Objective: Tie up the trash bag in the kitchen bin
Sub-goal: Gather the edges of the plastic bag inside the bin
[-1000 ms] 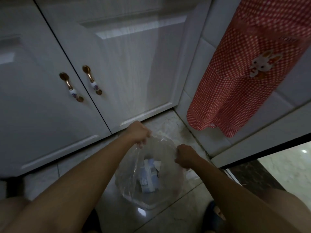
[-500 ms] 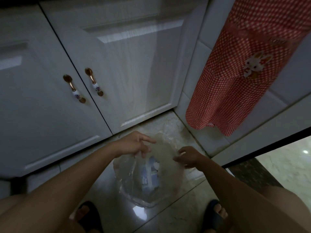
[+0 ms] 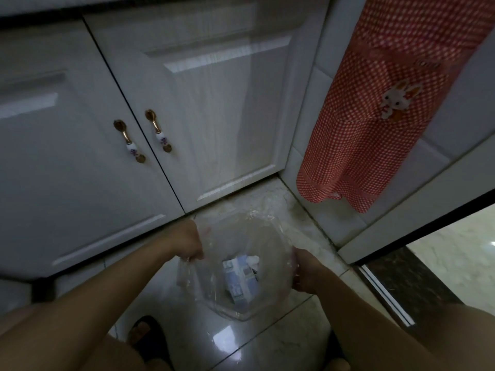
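Left fingers: curling shut on the left edge of the clear trash bag (image 3: 242,266); the film is bunching in the grip of the left hand (image 3: 188,243).
Right fingers: closing on the bag's right edge; the right hand (image 3: 305,274) is showing its back to the camera, so the fingertips themselves are hidden behind film and knuckles.
Hands, relative position: holding opposite sides of the bag mouth, well apart, with the opening lying wide between them.
Trash bag, location: sitting low over the glossy floor tiles (image 3: 267,341), in front of the white cabinet doors (image 3: 214,116) and near the tiled corner; whether a bin is standing under it cannot be told.
Trash bag, condition: transparent, wrinkled, mouth untied and gaping.
Bag contents: a blue and white carton (image 3: 241,282) is lying at the bottom, seen through the film; other contents are too blurred to tell.
Forearms: both bare, reaching down and forward from the lower frame corners.
Feet: a dark sandal (image 3: 146,336) is showing below the left forearm.
Cabinet fittings: two brass and ceramic handles (image 3: 158,131) are sitting side by side at the door seam.
Surroundings: a red checked cloth (image 3: 375,103) with a rabbit motif is hanging at upper right, clear of the bag.
Lighting: dim, with a bright reflection lying on the floor tiles.
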Demonstrator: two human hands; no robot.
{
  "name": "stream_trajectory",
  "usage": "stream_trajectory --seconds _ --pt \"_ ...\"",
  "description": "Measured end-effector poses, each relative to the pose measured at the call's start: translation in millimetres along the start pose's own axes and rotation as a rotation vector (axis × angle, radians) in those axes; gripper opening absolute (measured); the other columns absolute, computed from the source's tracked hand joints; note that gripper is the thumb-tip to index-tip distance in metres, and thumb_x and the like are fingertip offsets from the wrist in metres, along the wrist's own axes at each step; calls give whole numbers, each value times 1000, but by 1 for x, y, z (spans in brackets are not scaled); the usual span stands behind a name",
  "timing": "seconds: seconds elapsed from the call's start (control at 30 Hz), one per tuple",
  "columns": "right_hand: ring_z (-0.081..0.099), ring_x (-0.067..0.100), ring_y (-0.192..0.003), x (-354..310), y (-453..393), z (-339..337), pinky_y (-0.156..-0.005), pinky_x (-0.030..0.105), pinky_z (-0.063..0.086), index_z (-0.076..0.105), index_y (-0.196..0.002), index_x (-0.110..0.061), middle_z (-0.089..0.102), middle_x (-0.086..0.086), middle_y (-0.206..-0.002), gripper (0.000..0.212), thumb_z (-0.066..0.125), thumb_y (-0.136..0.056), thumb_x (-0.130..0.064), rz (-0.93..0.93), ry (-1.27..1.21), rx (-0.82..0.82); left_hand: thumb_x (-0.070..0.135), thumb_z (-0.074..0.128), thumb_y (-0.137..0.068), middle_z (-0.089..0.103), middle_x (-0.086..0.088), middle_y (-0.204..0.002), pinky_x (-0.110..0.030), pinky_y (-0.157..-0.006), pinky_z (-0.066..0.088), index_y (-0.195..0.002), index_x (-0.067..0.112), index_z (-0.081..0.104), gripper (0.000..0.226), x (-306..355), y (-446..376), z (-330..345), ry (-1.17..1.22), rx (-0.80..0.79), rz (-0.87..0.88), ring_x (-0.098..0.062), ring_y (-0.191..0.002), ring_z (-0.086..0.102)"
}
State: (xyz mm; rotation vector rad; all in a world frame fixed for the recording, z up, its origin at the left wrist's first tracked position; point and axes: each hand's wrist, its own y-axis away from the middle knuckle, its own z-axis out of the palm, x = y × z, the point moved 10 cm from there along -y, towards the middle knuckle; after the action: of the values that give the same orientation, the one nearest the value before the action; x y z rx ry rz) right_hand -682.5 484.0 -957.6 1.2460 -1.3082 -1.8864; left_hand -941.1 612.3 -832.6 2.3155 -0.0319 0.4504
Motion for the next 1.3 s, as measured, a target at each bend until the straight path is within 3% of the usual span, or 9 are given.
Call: stream_trajectory --seconds 0.13,0.2,0.5,0.73,0.83,0.9,0.97,1.17,1.3 --pt "49 18 -54 -2 8 -11 -42 24 46 63 -80 -4 54 8 -68 13 61 -89 -14 -12 -70 47 -1 65 -80 63 -12 -50 -19 -37 32 -80 -7 70 8 -14 0 1 210 10 -87 -12 -30 45" --pt "42 18 -56 -4 10 -20 -49 26 42 58 -74 -4 47 7 -68 13 60 -86 -7 -12 -5 86 -1 65 -80 62 -13 -51 -18 -36 30 -68 -6 68 13 -15 0 2 239 19 -87 -12 -30 44" --pt "51 23 -69 -36 18 -33 -67 34 43 59 -78 -3 55 11 -75 8 61 -86 -3 -173 24 128 0 61 -85 57 -15 -47 -18 -36 27 -69 -6 65 18 -11 -3 9 377 0 -80 -13 -27 40" --pt "53 22 -63 -66 31 -27 -59 31 45 56 -74 -5 60 14 -80 12 57 -80 4 -363 100 115 2 63 -82 55 -9 -39 -17 -35 27 -66 -2 62 17 -20 -7 14 417 10 -101 -14 -27 41" --pt "51 16 -56 -71 33 -30 -54 27 47 57 -76 -8 56 11 -71 19 58 -81 10 -400 148 103 4 67 -80 49 -5 -33 -18 -34 27 -84 -4 65 8 -22 -8 16 416 19 -119 -12 -25 38" --pt "53 17 -55 -69 34 -32 -50 25 49 62 -85 -6 57 11 -68 18 59 -83 11 -387 200 115 4 68 -80 44 -1 -32 -16 -32 25 -126 3 59 47 -25 -10 23 408 -7 -131 -10 -25 34" --pt "53 19 -54 -67 34 -34 -50 27 46 67 -88 -2 58 14 -68 16 59 -84 12 -379 284 129 6 70 -77 43 1 -34 -16 -32 26 -140 14 48 67 -25 -10 31 415 -45 -116 -10 -28 34" --pt "45 12 -40 -58 38 -34 -41 23 38 71 -73 2 53 7 -53 9 78 -75 -3 -284 480 71 9 71 -76 47 2 -35 -16 -35 32 -138 12 53 64 -25 -4 33 423 -47 -141 -11 -34 39" --pt "64 17 -68 -39 41 -45 -69 31 53 70 -80 -5 68 6 -75 7 75 -77 -9 -97 694 67 13 68 -82 57 5 -37 -16 -38 37 -122 10 61 41 -22 1 32 471 -30 -131 -7 -32 46"
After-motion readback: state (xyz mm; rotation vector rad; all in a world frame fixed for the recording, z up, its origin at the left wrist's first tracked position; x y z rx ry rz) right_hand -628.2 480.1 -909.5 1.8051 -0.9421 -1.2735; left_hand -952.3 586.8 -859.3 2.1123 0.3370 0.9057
